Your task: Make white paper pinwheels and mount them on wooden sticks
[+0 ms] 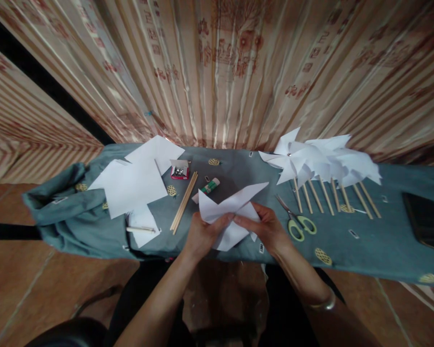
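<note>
Between my two hands is a white paper pinwheel (231, 235), its corners folded in toward the middle and its outer points sticking up. My left hand (203, 234) grips it from the left, with the thumb pressed near the centre. From the right, my right hand (268, 227) holds it too, and the two thumbs almost meet at the centre. Fingers under the paper are hidden. Just beyond lies a glue stick (207, 190) with a green and white label. Scissors (295, 222) with green handles rest to the right of my right hand.
Several finished paper pinwheels (323, 159) on wooden sticks lie at the back right. Loose sticks (183, 205) and a small red box of metal pins (180, 170) are left of centre. White paper sheets (133, 185), a pen (141, 230) and a dark phone (427, 219) lie on the cloth.
</note>
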`<state>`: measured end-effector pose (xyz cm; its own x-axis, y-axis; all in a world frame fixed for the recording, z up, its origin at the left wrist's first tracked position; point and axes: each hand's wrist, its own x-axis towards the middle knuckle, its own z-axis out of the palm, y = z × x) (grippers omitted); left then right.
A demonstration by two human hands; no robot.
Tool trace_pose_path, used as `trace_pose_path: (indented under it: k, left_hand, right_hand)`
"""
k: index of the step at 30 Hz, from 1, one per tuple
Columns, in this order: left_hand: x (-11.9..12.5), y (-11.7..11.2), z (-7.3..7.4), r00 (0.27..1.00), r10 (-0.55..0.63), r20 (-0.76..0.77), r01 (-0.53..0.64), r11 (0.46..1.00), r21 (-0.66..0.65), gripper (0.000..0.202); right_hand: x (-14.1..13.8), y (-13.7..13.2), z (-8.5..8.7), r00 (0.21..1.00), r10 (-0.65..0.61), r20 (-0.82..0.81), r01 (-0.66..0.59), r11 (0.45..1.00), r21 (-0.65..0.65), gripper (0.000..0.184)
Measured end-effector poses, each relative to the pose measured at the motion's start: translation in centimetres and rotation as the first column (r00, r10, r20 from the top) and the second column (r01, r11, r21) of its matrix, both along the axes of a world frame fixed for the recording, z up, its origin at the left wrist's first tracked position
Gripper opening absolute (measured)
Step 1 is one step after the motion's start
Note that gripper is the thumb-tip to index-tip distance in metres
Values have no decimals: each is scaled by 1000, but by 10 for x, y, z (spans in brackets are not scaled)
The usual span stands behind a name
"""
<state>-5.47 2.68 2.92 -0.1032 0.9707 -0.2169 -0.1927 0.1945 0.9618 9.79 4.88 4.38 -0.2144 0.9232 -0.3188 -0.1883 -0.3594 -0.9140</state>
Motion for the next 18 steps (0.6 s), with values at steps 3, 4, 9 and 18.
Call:
trace_pose_path:
  k: [3, 4, 9, 18]
  left_hand:
    - [3, 2, 3, 999, 50, 1, -50, 999, 3, 25]
    - [4, 2, 5, 998, 57, -15, -57, 998, 8, 24]
    - [7, 3, 9, 992, 68, -105, -69, 998, -1, 21]
    - [7, 5, 1, 976, 91, -198, -64, 988, 139, 18]
  right_hand:
    - [-2, 0, -2, 999, -35, 17, 35, 999, 12, 32]
    - [-2, 0, -2, 999, -44, 27, 43, 999, 22, 32]
    - [-1, 1, -3, 995, -69, 67, 65, 996, 54, 30]
    - [-2, 1, -3, 996, -92, -5, 92, 995, 49, 27]
